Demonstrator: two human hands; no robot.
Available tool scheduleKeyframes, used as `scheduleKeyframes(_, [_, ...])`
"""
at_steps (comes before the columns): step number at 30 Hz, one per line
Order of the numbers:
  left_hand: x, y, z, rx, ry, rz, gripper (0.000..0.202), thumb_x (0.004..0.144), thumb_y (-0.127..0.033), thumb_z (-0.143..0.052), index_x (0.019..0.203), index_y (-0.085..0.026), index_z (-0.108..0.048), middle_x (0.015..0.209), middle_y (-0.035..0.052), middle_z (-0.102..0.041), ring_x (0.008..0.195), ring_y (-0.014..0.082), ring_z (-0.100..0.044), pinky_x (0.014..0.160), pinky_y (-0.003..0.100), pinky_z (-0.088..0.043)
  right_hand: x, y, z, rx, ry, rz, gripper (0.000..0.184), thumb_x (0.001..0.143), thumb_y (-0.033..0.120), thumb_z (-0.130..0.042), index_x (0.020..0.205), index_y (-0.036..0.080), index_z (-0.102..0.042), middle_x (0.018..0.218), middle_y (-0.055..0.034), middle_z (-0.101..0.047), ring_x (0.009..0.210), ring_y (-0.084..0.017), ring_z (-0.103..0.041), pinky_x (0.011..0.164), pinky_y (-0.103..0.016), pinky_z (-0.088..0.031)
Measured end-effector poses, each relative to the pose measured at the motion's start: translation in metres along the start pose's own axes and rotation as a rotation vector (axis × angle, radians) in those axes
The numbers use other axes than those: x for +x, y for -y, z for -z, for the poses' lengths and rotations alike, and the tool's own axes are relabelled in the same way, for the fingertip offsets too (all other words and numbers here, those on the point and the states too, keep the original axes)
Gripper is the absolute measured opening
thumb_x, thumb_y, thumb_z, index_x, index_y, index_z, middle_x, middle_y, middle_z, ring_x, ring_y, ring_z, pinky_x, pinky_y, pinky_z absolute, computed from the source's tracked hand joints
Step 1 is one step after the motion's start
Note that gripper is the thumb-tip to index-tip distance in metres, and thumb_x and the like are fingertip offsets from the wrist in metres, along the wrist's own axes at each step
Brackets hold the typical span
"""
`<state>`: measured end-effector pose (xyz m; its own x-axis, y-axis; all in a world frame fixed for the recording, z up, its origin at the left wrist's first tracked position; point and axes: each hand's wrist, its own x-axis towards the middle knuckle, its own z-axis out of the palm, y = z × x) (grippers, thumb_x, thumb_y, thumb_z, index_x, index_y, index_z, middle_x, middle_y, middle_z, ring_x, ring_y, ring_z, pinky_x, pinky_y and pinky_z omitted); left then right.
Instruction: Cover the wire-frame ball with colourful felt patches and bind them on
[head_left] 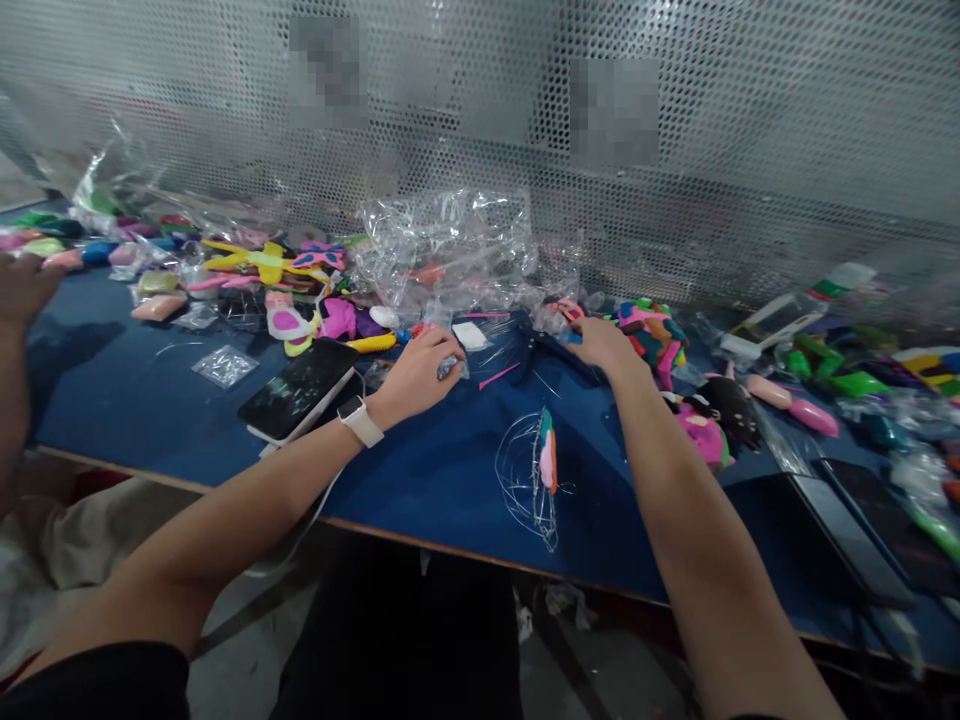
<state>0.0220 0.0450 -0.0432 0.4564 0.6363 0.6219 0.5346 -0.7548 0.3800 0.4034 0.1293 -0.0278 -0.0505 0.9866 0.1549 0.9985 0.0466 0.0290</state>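
My left hand (424, 368), with a pale watch on its wrist, curls its fingers over a small clear plastic packet (450, 367) with something dark in it. My right hand (602, 347) reaches to the back of the table beside a dark long-handled tool (551, 352). Its fingers are bent down and partly hidden; what they hold, if anything, does not show. Between my forearms lies a wire frame (541, 505) of loose thin strands with teal, pink and orange clay (548, 462) along it. A white piece (470, 336) and a pink strip (498, 376) lie between my hands.
A phone (300, 392) lies left, more devices (855, 530) right. Clay packs, coloured figures and crumpled clear bags (450, 250) line the back before a perforated metal panel (480, 90). Another person's hand (26, 290) is at far left.
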Motion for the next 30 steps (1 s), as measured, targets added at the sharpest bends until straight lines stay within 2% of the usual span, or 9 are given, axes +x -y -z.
scheduleKeyframes(5, [0.0,0.0,0.0,-0.014,0.013,0.001,0.009,0.102,-0.015,-0.063,0.103,-0.021,-0.071,0.115,0.0104,-0.074,0.112,0.0266,-0.071,0.108,0.049,-0.058,-0.005,0.006,0.017,-0.033,0.011,-0.082,0.026,0.091,0.027,-0.076,0.111,0.012,-0.083,0.117,-0.0247,-0.083,0.112,-0.041,-0.077,0.097,-0.047,-0.059])
scheduleKeyframes(9, [0.001,-0.001,0.002,-0.021,0.015,0.009,0.01,0.102,-0.014,-0.063,0.104,-0.019,-0.071,0.115,0.0106,-0.074,0.113,0.0269,-0.071,0.11,0.05,-0.059,-0.009,0.005,0.053,0.039,-0.129,-0.13,0.021,0.096,0.031,-0.075,0.102,0.012,-0.082,0.111,-0.0269,-0.083,0.115,-0.046,-0.077,0.102,-0.053,-0.059])
scheduleKeyframes(11, [0.002,-0.005,0.005,-0.053,0.007,0.031,0.011,0.102,-0.013,-0.063,0.106,-0.018,-0.072,0.117,0.0114,-0.075,0.117,0.0274,-0.071,0.111,0.05,-0.059,-0.014,0.01,0.073,0.223,-0.193,-0.078,0.027,0.092,0.035,-0.082,0.109,0.014,-0.08,0.11,-0.0225,-0.084,0.11,-0.044,-0.079,0.102,-0.055,-0.061])
scheduleKeyframes(14, [0.012,-0.016,0.011,-0.154,-0.019,0.106,0.014,0.102,-0.015,-0.065,0.113,-0.019,-0.074,0.121,0.0123,-0.075,0.111,0.0253,-0.073,0.102,0.046,-0.062,-0.026,0.034,0.098,0.696,-0.149,0.08,0.059,0.08,0.046,-0.095,0.129,0.021,-0.073,0.106,-0.0124,-0.085,0.089,-0.035,-0.08,0.084,-0.051,-0.067])
scheduleKeyframes(18, [0.049,-0.029,0.017,-0.423,-0.082,0.209,0.025,0.104,-0.027,-0.072,0.128,-0.02,-0.071,0.125,0.0134,-0.079,0.105,0.0223,-0.077,0.084,0.037,-0.065,-0.041,0.081,0.114,1.031,-0.136,0.24,0.068,0.071,0.066,-0.099,0.118,0.026,-0.072,0.096,-0.0072,-0.082,0.073,-0.027,-0.073,0.067,-0.046,-0.064])
scheduleKeyframes(21, [0.083,-0.031,0.014,-0.624,-0.012,0.26,0.014,0.104,-0.031,-0.071,0.107,-0.018,-0.075,0.106,0.0123,-0.082,0.087,0.0199,-0.076,0.073,0.034,-0.062,-0.043,0.104,0.113,1.138,-0.24,0.197,0.072,0.068,0.071,-0.099,0.116,0.028,-0.067,0.093,-0.0049,-0.079,0.072,-0.026,-0.072,0.065,-0.046,-0.063])
scheduleKeyframes(24, [0.105,-0.024,0.001,-0.704,0.02,0.234,0.02,0.104,-0.025,-0.065,0.088,-0.018,-0.074,0.084,0.0077,-0.077,0.076,0.017,-0.071,0.072,0.034,-0.059,-0.038,0.109,0.102,1.242,-0.278,0.138,0.07,0.068,0.069,-0.098,0.112,0.029,-0.06,0.092,-0.0044,-0.078,0.076,-0.027,-0.074,0.066,-0.046,-0.064])
scheduleKeyframes(27, [0.103,-0.01,-0.02,-0.673,-0.045,0.201,0.024,0.104,-0.027,-0.065,0.083,-0.018,-0.071,0.078,0.0044,-0.074,0.069,0.0139,-0.064,0.068,0.031,-0.053,-0.031,0.102,0.082,1.238,-0.258,0.11,0.068,0.069,0.069,-0.096,0.108,0.029,-0.058,0.09,-0.0037,-0.076,0.078,-0.028,-0.075,0.068,-0.046,-0.064])
scheduleKeyframes(30, [0.087,0.005,-0.037,-0.642,-0.082,0.235,0.024,0.103,-0.033,-0.066,0.086,-0.018,-0.072,0.079,0.0036,-0.073,0.073,0.0151,-0.064,0.07,0.03,-0.054,-0.027,0.099,0.061,1.036,-0.305,0.073,0.073,0.065,0.073,-0.095,0.109,0.026,-0.061,0.102,-0.0073,-0.077,0.081,-0.026,-0.072,0.079,-0.049,-0.064])
